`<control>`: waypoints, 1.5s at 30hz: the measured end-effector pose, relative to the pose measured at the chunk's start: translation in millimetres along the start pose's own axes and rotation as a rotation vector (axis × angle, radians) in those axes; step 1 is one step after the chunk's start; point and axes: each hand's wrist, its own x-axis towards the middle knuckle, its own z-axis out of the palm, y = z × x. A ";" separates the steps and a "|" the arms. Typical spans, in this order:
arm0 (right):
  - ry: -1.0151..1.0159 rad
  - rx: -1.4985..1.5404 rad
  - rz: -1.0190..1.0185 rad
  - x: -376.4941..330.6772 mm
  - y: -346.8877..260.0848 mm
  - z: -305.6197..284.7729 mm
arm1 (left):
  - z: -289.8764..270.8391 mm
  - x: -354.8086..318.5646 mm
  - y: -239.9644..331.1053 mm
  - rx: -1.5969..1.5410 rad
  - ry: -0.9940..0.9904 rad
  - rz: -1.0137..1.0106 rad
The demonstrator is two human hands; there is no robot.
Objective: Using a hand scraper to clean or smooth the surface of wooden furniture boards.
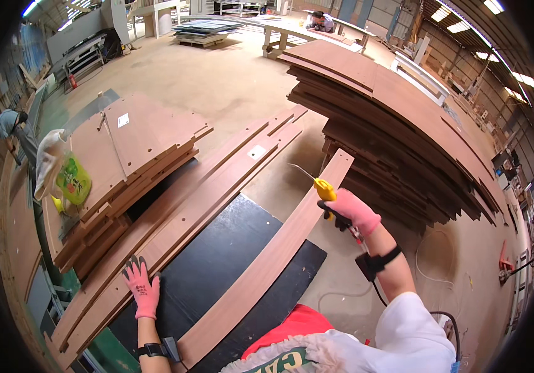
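1. We take the long wooden strip, lying diagonally across the black mat, as our landmark.
2. Our right hand, in a pink glove, is closed around a yellow-handled air blow gun just right of the strip's upper half; its thin metal nozzle points up and left over the strip. A dark hose runs down from the tool past the wrist.
3. Our left hand, also pink-gloved, lies flat with fingers spread on the long brown boards left of the strip, holding nothing.
4. A square white label sits on those boards, beyond the hand.
5. Further left, a stack of shorter panels bears a small white rectangular label; a green and yellow printed bag leans at its left edge.
6. Right of the strip rises a tall pile of curved brown panels.
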 end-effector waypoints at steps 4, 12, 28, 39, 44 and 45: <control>-0.071 0.135 0.189 32.6 -21.0 -1.0 | -0.9 -3.7 0.1 -0.001 0.056 0.020; -0.275 0.127 0.060 31.7 -9.9 28.1 | -1.7 -2.5 -2.7 -0.020 0.049 0.018; -0.394 0.120 0.362 -47.8 32.3 26.6 | 51.0 249.0 338.6 -0.437 0.267 0.573; -0.444 0.271 0.469 -34.8 56.7 29.2 | 99.9 308.9 416.4 -0.383 0.314 0.545; -0.519 0.215 0.360 -41.5 74.1 31.8 | 82.7 242.3 378.9 -0.573 0.155 0.737; -0.544 0.132 0.251 -43.4 74.2 30.8 | 75.2 223.4 363.6 -0.520 0.063 0.738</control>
